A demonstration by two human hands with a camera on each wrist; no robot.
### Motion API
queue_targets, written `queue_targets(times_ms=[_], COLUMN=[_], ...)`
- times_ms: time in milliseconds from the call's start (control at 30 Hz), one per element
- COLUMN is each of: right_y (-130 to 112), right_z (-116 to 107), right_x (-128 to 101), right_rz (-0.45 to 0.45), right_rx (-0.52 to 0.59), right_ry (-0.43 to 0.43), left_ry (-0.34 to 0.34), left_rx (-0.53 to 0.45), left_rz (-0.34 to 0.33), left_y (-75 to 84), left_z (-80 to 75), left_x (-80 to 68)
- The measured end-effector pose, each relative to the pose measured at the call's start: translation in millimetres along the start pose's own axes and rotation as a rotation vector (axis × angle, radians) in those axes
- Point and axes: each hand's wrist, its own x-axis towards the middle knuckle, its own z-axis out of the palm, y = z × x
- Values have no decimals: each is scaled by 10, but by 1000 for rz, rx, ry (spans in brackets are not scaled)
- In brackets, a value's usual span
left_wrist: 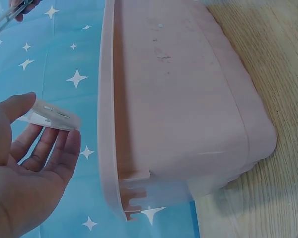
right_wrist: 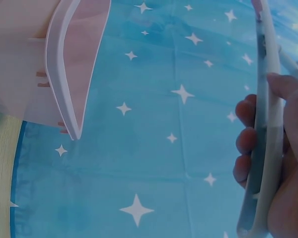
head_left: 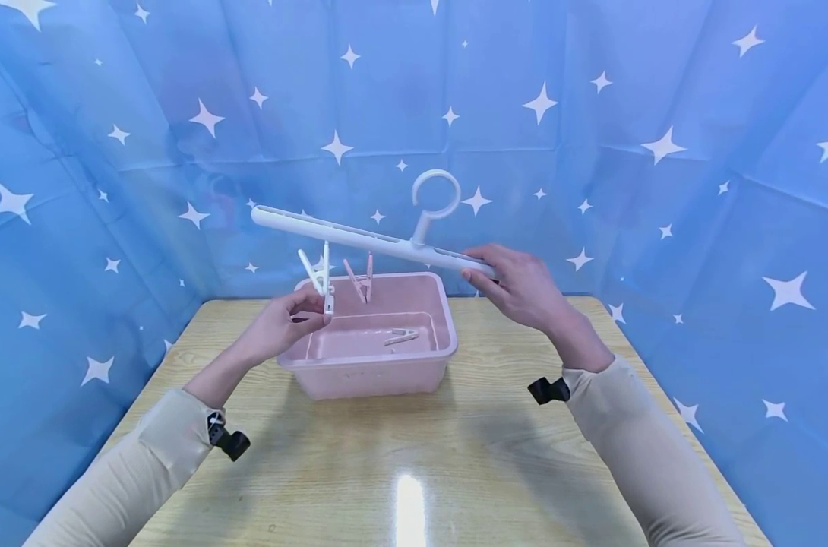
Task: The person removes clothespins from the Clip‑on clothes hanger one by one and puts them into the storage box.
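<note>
1. Hanger (head_left: 373, 241), white, held in the air above the pink tub (head_left: 428, 285) at the worktop's (head_left: 455, 456) far edge, tilted up toward the left, ring hook on top.
2. Right hand (head_left: 523, 289) clenched round the hanger's right end, fingers wrapped on the bar.
3. Left hand (head_left: 280, 327) pinching the white peg (head_left: 321, 277) hanging from the bar, thumb on its lower end.
4. Pink peg (head_left: 361, 279) dangling just beside it; loose peg (head_left: 402, 336) lying inside the tub.
5. Risk, as a judgement: held at one end only, bar likely to tip or twist under a downward pull on the peg.
6. Further risk: thin pinch slipping, peg snapping free and dropping beside the tub rather than in it.
</note>
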Motion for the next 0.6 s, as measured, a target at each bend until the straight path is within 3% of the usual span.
queue_targets(times_ms=[600], right_y=[-55], right_z=[-6], right_x=[13], right_rz=[3], right_rx=[1], right_ry=[-15], left_ry=[-70], left_rx=[43], left_rz=[-13], left_y=[-35], left_z=[42], left_x=[-3])
